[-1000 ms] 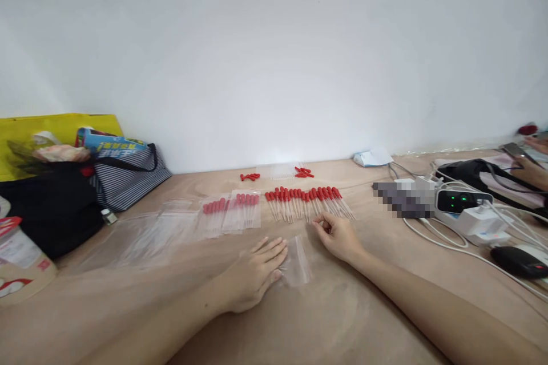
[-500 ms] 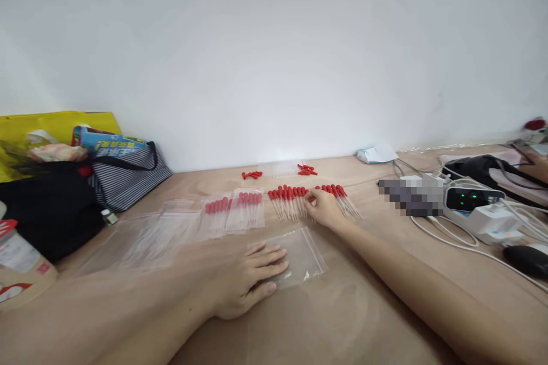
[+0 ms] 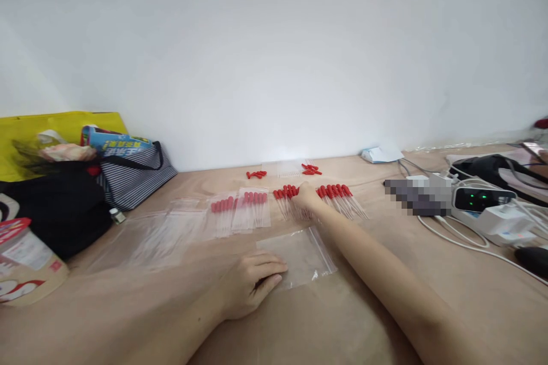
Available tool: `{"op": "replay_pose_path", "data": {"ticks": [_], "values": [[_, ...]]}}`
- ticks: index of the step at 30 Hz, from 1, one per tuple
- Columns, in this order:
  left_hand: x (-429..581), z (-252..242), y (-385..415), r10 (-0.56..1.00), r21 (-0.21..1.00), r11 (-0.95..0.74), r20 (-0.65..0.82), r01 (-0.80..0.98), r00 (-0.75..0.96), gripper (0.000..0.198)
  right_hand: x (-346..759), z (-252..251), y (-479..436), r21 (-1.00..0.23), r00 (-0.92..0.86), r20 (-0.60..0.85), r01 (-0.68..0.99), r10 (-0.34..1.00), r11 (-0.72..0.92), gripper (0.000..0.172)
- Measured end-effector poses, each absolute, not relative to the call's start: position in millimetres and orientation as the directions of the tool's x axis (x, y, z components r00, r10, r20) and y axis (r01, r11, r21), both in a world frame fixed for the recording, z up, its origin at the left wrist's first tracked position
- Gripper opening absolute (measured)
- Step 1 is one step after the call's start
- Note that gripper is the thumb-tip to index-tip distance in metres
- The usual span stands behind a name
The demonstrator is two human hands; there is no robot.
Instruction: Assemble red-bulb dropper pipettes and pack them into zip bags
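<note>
My left hand (image 3: 252, 285) lies on the table, fingers stretched over the left part of a clear zip bag (image 3: 299, 256). Farther back, my right hand (image 3: 306, 197) reaches into a row of red-capped droppers (image 3: 340, 194); its fingertips are hidden, so what it grips does not show. To the left lie clear bags with red-capped droppers inside (image 3: 256, 199), and left of them several overlapping clear bags (image 3: 162, 234). Near the wall are small loose red caps (image 3: 257, 174) and another bag (image 3: 291, 169) with more red caps (image 3: 311, 169) by its right end.
On the left are a striped bag (image 3: 137, 179), a black bag (image 3: 55, 205), a small bottle (image 3: 117, 215) and a paper tub (image 3: 32, 265). Cables, a lit device (image 3: 483, 199), white adapters (image 3: 507, 219) and a black mouse (image 3: 533, 261) occupy the right. A tissue pack (image 3: 381, 154) sits by the wall.
My right hand has moved left along the dropper row. My left hand's fingers are closer together, covering less of the bag. The whole view has shifted slightly.
</note>
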State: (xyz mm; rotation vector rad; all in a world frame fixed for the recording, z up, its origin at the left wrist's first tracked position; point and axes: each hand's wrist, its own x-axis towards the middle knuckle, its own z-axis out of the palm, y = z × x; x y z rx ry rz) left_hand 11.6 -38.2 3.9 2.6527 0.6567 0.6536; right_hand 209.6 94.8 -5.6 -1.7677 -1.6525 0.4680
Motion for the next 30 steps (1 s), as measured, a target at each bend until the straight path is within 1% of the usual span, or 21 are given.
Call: {"op": "replay_pose_path", "data": {"ticks": [3,4,7,10,11,12,13,15,16,18,20,21,24,26,28,30], "values": [[11.0,2.1,-37.1,0.507,0.421,-0.837,0.352,0.35,0.787,0.025,207.0,-0.1,91.5,-0.652,0.18,0.132,0.756,0.975,-0.051,0.026],[10.7,1.4,-36.8,0.51,0.424,-0.834,0.348,0.354,0.786,0.025,207.1,2.1,89.2,-0.649,0.179,0.133,0.759,0.975,-0.051,0.027],[10.0,0.4,-36.3,0.522,0.436,-0.824,0.336,0.362,0.784,0.025,214.2,7.5,75.7,-0.649,0.152,0.171,0.761,0.974,-0.004,0.03],[10.1,0.6,-36.1,0.527,0.448,-0.818,0.332,0.361,0.782,0.025,233.5,5.7,50.8,-0.669,0.107,0.268,0.736,0.957,0.105,0.045],[10.2,0.7,-36.0,0.526,0.448,-0.818,0.33,0.361,0.784,0.025,241.7,2.9,40.3,-0.71,0.095,0.343,0.678,0.935,0.191,0.051],[10.3,0.6,-36.0,0.525,0.444,-0.819,0.327,0.362,0.786,0.025,250.2,-0.9,29.3,-0.769,0.123,0.38,0.592,0.917,0.24,0.057],[10.2,0.3,-36.0,0.523,0.437,-0.822,0.325,0.366,0.788,0.025,258.3,-5.5,18.2,-0.83,0.162,0.385,0.492,0.908,0.264,0.061],[9.7,-1.2,-36.1,0.527,0.409,-0.83,0.349,0.38,0.775,0.026,271.6,-15.4,-2.3,-0.918,0.268,0.36,0.275,0.894,0.287,0.068],[9.2,-2.3,-36.2,0.532,0.39,-0.834,0.379,0.391,0.757,0.027,276.1,-20.2,-10.9,-0.937,0.308,0.339,0.196,0.889,0.289,0.07],[7.7,-4.8,-36.6,0.551,0.359,-0.833,0.454,0.421,0.7,0.028,280.3,-28.0,-23.3,-0.958,0.354,0.288,0.096,0.89,0.272,0.074],[5.4,-7.0,-37.1,0.591,0.361,-0.806,0.498,0.468,0.634,0.027,278.8,-32.7,-29.2,-0.967,0.36,0.251,0.043,0.898,0.252,0.074],[4.0,-7.7,-37.5,0.625,0.377,-0.78,0.491,0.499,0.607,0.027,276.7,-33.9,-30.3,-0.968,0.355,0.24,0.025,0.903,0.248,0.073],[-0.5,-8.2,-38.5,0.709,0.42,-0.704,0.368,0.573,0.601,0.034,268.9,-34.4,-30.1,-0.97,0.323,0.229,-0.005,0.918,0.244,0.068],[-2.5,-8.2,-38.4,0.718,0.43,-0.687,0.274,0.586,0.64,0.039,264.8,-33.8,-29.8,-0.97,0.297,0.222,-0.03,0.929,0.242,0.065],[-3.1,-8.8,-37.5,0.713,0.439,-0.683,0.232,0.583,0.661,0.041,262.2,-33.5,-30.4,-0.969,0.279,0.207,-0.073,0.938,0.235,0.061],[-2.8,-10.0,-36.3,0.721,0.45,-0.674,0.228,0.586,0.654,0.042,261.0,-33.8,-31.3,-0.971,0.257,0.181,-0.11,0.949,0.214,0.054]]}}
